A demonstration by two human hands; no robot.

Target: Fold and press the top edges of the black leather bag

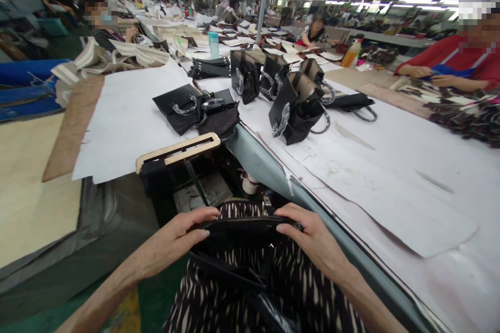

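A black handbag (242,242) rests on my lap, over a dark patterned skirt. My left hand (177,237) grips its top edge on the left, fingers curled over the rim. My right hand (308,237) pinches the same top edge on the right, near a small metal fitting. Both hands are closed on the bag. In front of my knees stands a wooden frame jig (177,151) at the edge of the work table.
A long white paper-covered table (390,166) runs ahead, with several finished black handbags (297,106) and flat black pieces (187,106) on it. A person in red (449,62) works at the right; other people sit farther back. A teal bottle (213,44) stands behind.
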